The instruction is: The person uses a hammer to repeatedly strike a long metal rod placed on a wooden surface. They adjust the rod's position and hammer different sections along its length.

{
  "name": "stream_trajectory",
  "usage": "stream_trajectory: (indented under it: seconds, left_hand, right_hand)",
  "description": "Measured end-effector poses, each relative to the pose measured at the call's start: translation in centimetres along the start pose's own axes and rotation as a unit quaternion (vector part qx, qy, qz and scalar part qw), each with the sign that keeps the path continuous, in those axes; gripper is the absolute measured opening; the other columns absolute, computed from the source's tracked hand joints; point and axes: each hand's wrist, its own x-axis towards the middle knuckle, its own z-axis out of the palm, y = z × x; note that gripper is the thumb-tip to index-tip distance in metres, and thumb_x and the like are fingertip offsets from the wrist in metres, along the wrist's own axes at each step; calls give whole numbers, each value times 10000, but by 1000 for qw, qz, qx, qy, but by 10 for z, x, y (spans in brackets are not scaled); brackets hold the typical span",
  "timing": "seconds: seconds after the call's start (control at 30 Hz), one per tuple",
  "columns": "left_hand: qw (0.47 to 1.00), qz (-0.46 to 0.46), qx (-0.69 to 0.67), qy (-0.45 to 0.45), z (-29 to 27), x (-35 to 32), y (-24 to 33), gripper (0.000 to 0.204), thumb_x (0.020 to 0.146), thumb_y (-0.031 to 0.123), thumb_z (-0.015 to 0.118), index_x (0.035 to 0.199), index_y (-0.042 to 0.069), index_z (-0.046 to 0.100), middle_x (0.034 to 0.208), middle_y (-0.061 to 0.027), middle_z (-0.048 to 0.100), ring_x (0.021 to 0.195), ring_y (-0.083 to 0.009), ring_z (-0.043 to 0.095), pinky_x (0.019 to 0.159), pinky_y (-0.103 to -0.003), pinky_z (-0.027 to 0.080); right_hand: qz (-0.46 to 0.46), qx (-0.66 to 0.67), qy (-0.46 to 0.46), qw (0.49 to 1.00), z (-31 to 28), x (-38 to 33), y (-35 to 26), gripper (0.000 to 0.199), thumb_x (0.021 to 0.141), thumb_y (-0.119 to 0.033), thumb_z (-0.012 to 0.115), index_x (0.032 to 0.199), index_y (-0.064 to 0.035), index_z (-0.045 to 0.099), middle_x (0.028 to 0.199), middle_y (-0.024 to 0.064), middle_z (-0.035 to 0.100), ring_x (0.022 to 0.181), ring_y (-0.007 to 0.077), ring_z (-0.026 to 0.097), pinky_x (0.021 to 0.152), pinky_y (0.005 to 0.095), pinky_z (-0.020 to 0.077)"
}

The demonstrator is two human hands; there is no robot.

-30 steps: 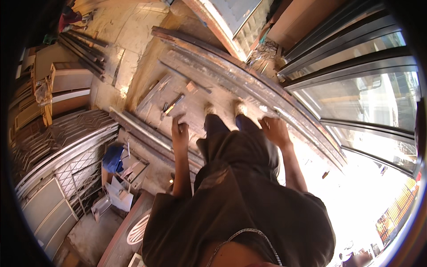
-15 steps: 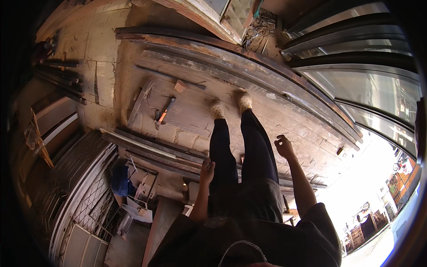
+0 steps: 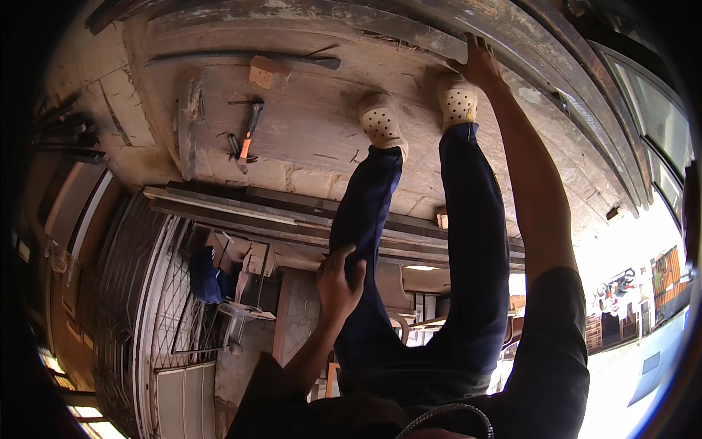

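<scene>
My right arm stretches down past my right shoe (image 3: 458, 102), and my right hand (image 3: 484, 69) is at the near edge of a long weathered beam (image 3: 409, 29). Its thumb and fingers are spread, and the fingertips appear to touch the beam. In front of my left trouser leg (image 3: 369, 194) is my left hand (image 3: 340, 287), loosely bent with fingers apart and holding nothing. A hammer (image 3: 250, 132) with an orange and black handle lies on the floor to the left. Beside it is a small dark tool (image 3: 235, 146), too small to name.
A brown block (image 3: 269, 73) lies by a dark bar (image 3: 241, 57). A short plank (image 3: 189, 124) is left of the hammer. Long beams (image 3: 292, 219) run behind my feet. Framed glass panels (image 3: 662, 117) stand at the right, a metal lattice gate (image 3: 172, 300) at lower left.
I have bent lower, so the floor and shoes look nearer. My right hand has gone from beside my leg to the beam. My left hand has moved in front of my left leg.
</scene>
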Motion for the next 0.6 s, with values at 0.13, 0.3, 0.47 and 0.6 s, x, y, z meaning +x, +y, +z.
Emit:
stream_trajectory:
  seconds: [0.13, 0.3, 0.47, 0.6]
  left_hand:
    - [1000, 8, 19, -22, -5, 6, 2, 316, 855, 173, 660, 1147, 62, 609, 1110, -102, 665, 1048, -300, 617, 932, -418, 436]
    - [999, -21, -21, -21, 3, -2, -10, 322, 826, 165, 672, 1126, 67, 609, 1084, -103, 669, 1052, -280, 625, 970, -437, 396]
    - [998, -38, -43, -8, 9, -15, -13, 310, 819, 134, 674, 1117, 78, 610, 1084, -83, 671, 1051, -271, 627, 978, -440, 392]
    - [997, -55, -55, 17, 18, -22, -14, 300, 821, 121, 672, 1111, 79, 609, 1077, -78, 673, 1038, -263, 631, 982, -442, 395]
  right_hand:
    - [-23, -100, -10, 995, 56, 33, 11, 924, 721, -485, 777, 1425, -91, 328, 1399, 189, 428, 1288, 409, 425, 1035, 526, 414]
    - [-115, -80, 44, 989, 67, 46, 25, 968, 681, -573, 782, 1425, -142, 337, 1284, 242, 535, 1170, 429, 534, 954, 509, 468]
    - [-92, -84, -51, 991, 72, 67, 38, 892, 649, -548, 802, 1292, -64, 417, 1114, 242, 618, 1051, 422, 606, 890, 485, 509]
    - [-89, -114, -95, 985, 65, 74, 21, 830, 640, -479, 817, 1209, 1, 449, 1103, 258, 616, 1034, 417, 610, 902, 459, 509]
